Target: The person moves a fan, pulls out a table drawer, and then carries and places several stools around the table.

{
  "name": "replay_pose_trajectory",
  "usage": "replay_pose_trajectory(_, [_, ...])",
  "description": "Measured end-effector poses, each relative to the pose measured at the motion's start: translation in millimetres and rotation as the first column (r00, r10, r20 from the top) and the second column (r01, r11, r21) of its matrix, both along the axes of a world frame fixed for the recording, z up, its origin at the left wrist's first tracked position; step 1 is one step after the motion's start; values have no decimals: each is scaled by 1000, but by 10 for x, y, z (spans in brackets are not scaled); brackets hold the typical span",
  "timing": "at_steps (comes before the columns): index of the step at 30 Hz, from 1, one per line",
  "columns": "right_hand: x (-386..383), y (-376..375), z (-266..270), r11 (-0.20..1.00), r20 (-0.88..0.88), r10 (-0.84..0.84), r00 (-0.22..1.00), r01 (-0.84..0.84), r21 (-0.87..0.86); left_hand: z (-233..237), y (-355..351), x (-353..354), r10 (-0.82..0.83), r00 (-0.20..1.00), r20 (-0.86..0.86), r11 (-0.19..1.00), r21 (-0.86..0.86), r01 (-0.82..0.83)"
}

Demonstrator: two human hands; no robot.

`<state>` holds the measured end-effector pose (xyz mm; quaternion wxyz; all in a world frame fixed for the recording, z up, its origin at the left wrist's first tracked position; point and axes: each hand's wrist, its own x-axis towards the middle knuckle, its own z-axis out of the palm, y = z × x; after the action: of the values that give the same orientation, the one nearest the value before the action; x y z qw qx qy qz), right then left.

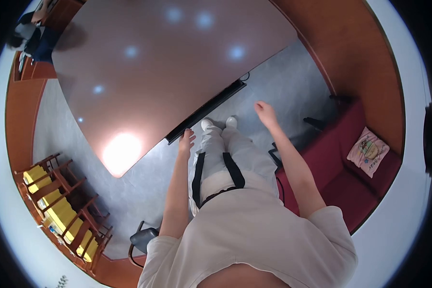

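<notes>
Just below the edge of a large glossy brown table (173,62), my left hand (187,139) hangs with its fingers apart and nothing in it. Its fingertips are right at the near end of a long black bar (206,110) that runs along under the table edge. Out over the grey floor (283,77), to the right of my legs, my right hand (265,114) is held up with the fingers curled in. Nothing shows in it, and it is apart from the table and the sofa.
A dark red sofa (324,177) with a pink printed cushion (368,151) stands on the right. Wooden chairs with yellow covers (62,206) line the left wall. A black-seated chair (144,239) is behind my left arm. At the upper left, a person (31,38) is beside the table.
</notes>
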<state>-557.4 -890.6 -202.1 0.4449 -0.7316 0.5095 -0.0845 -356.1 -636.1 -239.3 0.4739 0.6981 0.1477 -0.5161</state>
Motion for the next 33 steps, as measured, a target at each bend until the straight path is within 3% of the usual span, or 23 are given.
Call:
replay_pose_trajectory(2, [328, 130, 69, 995, 18, 91, 996, -90, -45, 61, 34, 48, -230, 973, 27, 971, 69, 228])
replay_pose_trajectory(3, [457, 190, 79, 982, 11, 163, 987, -161, -96, 68, 62, 51, -223, 975, 21, 973, 61, 221])
replay_pose_trajectory(5, [684, 318, 106, 949, -31, 250, 968, -252, -188, 89, 172, 37, -491, 788, 373, 868, 129, 479])
replay_pose_trajectory(6, [761, 374, 92, 905, -70, 324, 943, -331, -269, 210, 182, 29, -481, 797, 366, 874, 129, 468])
replay_pose_trajectory(8, [852, 419, -25, 875, -92, 368, 925, -378, -304, 473, 169, 1, -545, 352, 761, 810, 371, 454])
replay_pose_trajectory(10, [898, 387, -115, 725, -280, 404, 871, -491, -482, 499, 168, 48, -490, 310, 815, 841, 347, 416])
replay_pose_trajectory(11, [917, 377, -126, 721, -284, 410, 867, -499, -481, 412, 198, 78, -529, 195, 826, 810, 423, 406])
replay_pose_trajectory(12, [932, 371, -124, 699, -395, 401, 826, -555, -451, 334, 235, 101, -564, 77, 822, 777, 497, 386])
replay_pose_trajectory(13, [954, 358, -116, 676, -499, 388, 775, -607, -418, 268, 277, 129, -691, 120, 713, 678, 580, 452])
replay_pose_trajectory(14, [977, 333, -107, 669, -499, 393, 772, -613, -421, 304, 257, 133, -687, 125, 716, 684, 578, 445])
replay_pose_trajectory(16, [1027, 271, -78, 678, -611, 420, 671, -679, -281, 382, 197, 126, -865, 172, 472, 492, 727, 480])
replay_pose_trajectory(17, [1065, 231, -101, 670, -611, 425, 668, -686, -285, 354, 170, 133, -861, 180, 476, 500, 726, 473])
replay_pose_trajectory(19, [1165, 140, -151, 702, -737, 426, 525, -706, -97, 290, 88, 168, -877, 284, 387, 480, 712, 512])
replay_pose_trajectory(20, [1203, 103, -147, 689, -737, 433, 520, -718, -101, 255, 59, 182, -871, 299, 390, 491, 712, 501])
replay_pose_trajectory(23, [1286, -31, -147, 699, -785, 507, 356, -703, 133, 211, -9, 216, -859, 368, 357, 502, 729, 465])
replay_pose_trajectory(25, [1285, -97, -156, 688, -783, 521, 339, -710, 150, 263, -80, 252, -873, 412, 261, 458, 730, 507])
replay_pose_trajectory(29, [1279, -191, -111, 677, -773, 559, 301, -704, 215, 143, -122, 258, -863, 430, 264, 458, 769, 446])
replay_pose_trajectory(31, [1256, -203, -108, 655, -760, 577, 300, -725, 212, 122, -98, 291, -909, 332, 251, 384, 814, 436])
replay_pose_trajectory(33, [1255, -217, -69, 628, -744, 598, 297, -750, 206, 139, -58, 322, -900, 350, 261, 406, 795, 450])
